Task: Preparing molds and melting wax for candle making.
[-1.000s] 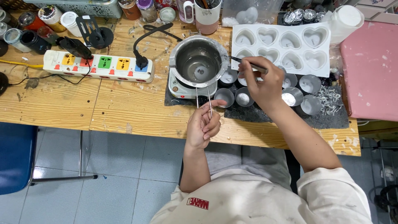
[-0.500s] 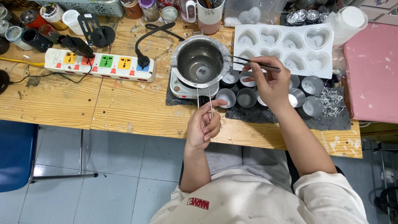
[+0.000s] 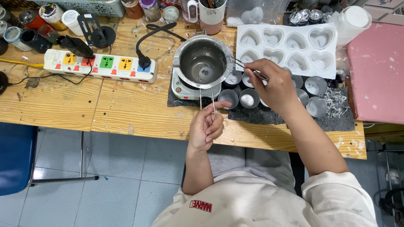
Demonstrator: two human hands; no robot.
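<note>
Head view: the right hand (image 3: 275,84) covers part of the cluster of small round metal cups (image 3: 248,100) on the dark mat (image 3: 336,122) near the tabletop's front edge; what its metal tweezers (image 3: 246,68) pinch at the tips is too small to tell. The hand is closed on them, tips at the rim of the steel pot (image 3: 203,62), which holds clear liquid and sits on a small hotplate (image 3: 185,90). The left hand (image 3: 206,128) is curled round the pot's thin wire handle (image 3: 212,103) at the front edge. The white heart mould (image 3: 290,48), toward the back edge, has pale filled cavities
</note>
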